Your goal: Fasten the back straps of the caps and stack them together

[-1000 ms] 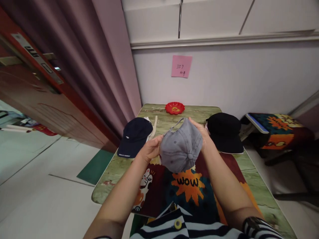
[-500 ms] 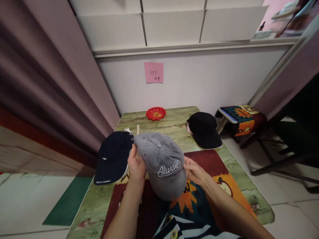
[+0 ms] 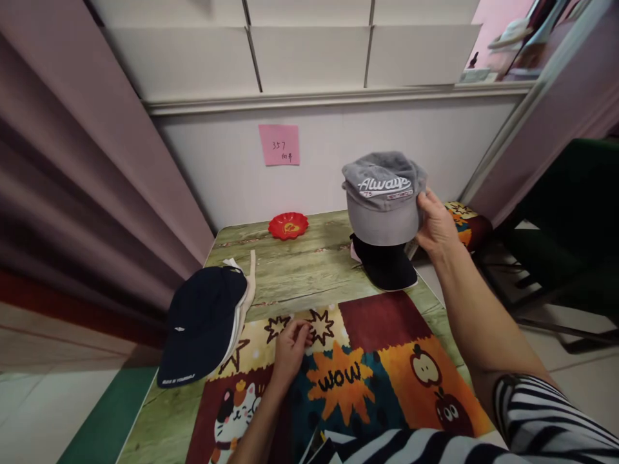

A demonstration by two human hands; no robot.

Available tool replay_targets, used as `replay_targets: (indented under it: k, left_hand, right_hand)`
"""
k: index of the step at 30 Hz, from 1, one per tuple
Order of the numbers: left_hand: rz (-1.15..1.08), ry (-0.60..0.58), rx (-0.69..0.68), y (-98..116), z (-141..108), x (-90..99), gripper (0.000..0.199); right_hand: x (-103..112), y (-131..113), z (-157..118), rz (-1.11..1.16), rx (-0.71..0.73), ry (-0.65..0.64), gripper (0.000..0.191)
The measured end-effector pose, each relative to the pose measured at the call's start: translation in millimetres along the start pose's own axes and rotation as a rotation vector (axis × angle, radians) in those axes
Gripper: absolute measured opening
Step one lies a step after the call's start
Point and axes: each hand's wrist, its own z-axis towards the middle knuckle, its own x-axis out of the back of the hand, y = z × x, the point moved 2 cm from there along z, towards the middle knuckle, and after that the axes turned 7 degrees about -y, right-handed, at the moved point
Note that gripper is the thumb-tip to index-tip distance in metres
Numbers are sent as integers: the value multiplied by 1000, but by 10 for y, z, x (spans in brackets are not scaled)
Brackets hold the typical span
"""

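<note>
"Over the right side of the green wood-patterned table (image 3: 300, 277), what's the right hand (image 3: 438, 225) got?"

"A grey fabric baseball cap (image 3: 384, 200) with white 'Always' lettering, gripped at its side, brim toward the person. From where I stand it hides the crown of the black fabric cap (image 3: 387, 265) on the table; I can't tell whether the two touch."

"And the left hand (image 3: 291, 348)?"

"Fingers loosely curled, low over the multicoloured cloth mat (image 3: 374, 319) with its orange WOW burst. I can't make out whether it touches the cloth or has anything inside."

"That navy fabric cap (image 3: 203, 322)?"

"At the table's left side, a cream strip showing along its edge. The red scalloped dish (image 3: 289, 225) sits farther back, below the pink paper note (image 3: 279, 145)."
</note>
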Motion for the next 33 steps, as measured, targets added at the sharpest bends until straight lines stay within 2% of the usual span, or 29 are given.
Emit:
replay_targets:
  k: [2,4,6,7,10,13,16,18,20,22,24,27,30,33]
  left_hand:
    - [17,6,-17,38,-12,-1,26]
    - [29,10,-24,54,-17,-1,24]
    - [37,14,-26,51,-18,0,25]
    - [39,14,-26,44,-17,1,25]
    - [41,11,-28,12,-10,6,26]
    - [56,9,-39,-30,4,14,28]
    - [78,-4,-61,-72,20,19,31]
    - [87,-14,-72,-94,27,20,32]
    - [92,-17,-78,-111,27,19,31]
    - [90,-17,-84,-127,24,16,30]
    - [81,-19,-93,-143,21,14,29]
    - [71,-24,-96,-162,26,18,28]
    - [67,-24,-87,-162,26,19,26]
    - [54,-30,-86,-163,-12,-31,23]
  right_hand:
    - [237,181,-8,-83,-23,103,37]
    - [482,481,-107,-128,-79,170,39]
    - [729,843,-279,-253,-330,316,40]
    - [827,1002,-367,-296,-401,348,40]
    - [1020,1324,-567,-403,-473,392,36]
    - [1093,1412,-633,-566,-490,433,37]
    - [1065,1374,-618,-754,-455,490,52]
    - [971,1348,-599,-922,-340,474,67]
    - [818,1367,-591,-1109,-208,358,81]
    - [651,1444,-601,-1256,-168,199,98]
    - [524,1545,-618,-1334,-222,92,116]
    - [420,1657,-631,-1419,-322,35,131]
    - [381,1698,-643,-1475,-399,10,133]
    - [376,1697,-688,-1519,-417,-3,128]
